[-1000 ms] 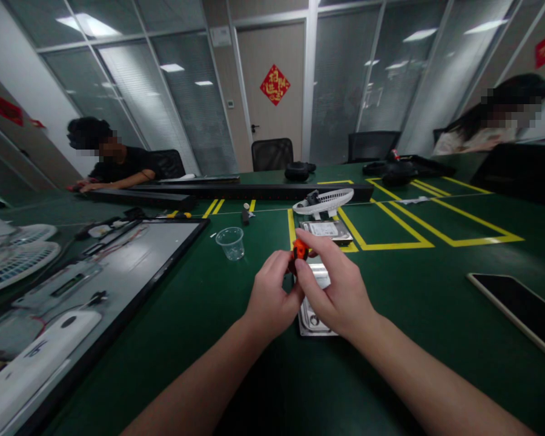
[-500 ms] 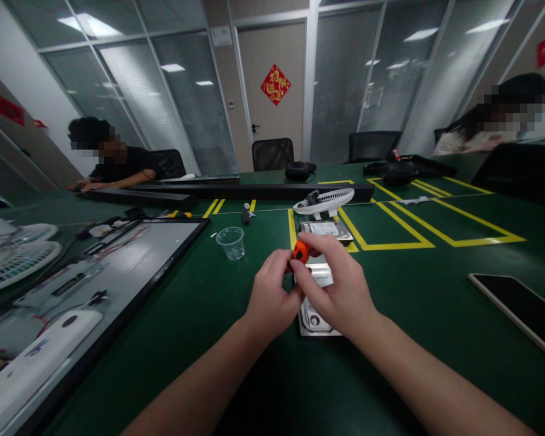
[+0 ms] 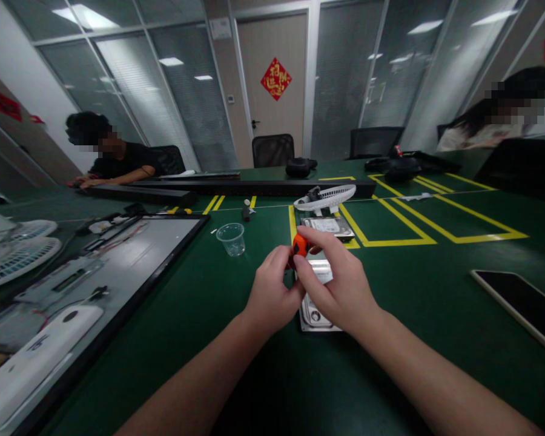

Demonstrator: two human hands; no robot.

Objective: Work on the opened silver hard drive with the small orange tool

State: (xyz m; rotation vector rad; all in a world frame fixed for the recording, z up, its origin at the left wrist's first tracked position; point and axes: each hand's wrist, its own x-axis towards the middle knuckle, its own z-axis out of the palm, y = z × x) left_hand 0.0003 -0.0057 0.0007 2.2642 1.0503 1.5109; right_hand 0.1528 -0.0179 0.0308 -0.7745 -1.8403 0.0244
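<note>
Between both hands is an orange-and-black screwdriver [image 3: 300, 244]; only its rounded handle shows, and its far end is hidden. My right hand [image 3: 345, 281] pinches the handle between thumb and fingers. My left hand [image 3: 271, 289] is closed against its left side, with the fingertips partly hidden. Below the hands a silver hard drive [image 3: 317, 321] lies on the green table, partly covered by the right hand. Just beyond sits a second hard drive [image 3: 330, 226], by yellow tape lines.
A clear plastic cup [image 3: 231, 241] stands left of the hands. Farther left lies a large flat panel [image 3: 163, 233] with a white device [image 3: 45, 351] on it. A white fan grille [image 3: 329, 197] rests behind the drives. A phone [image 3: 522, 309] lies at right. Two people sit across the table.
The view has tilted slightly, so the scene sits a little higher. Both hands stay on the screwdriver, whose orange handle now shows a slightly different side.
</note>
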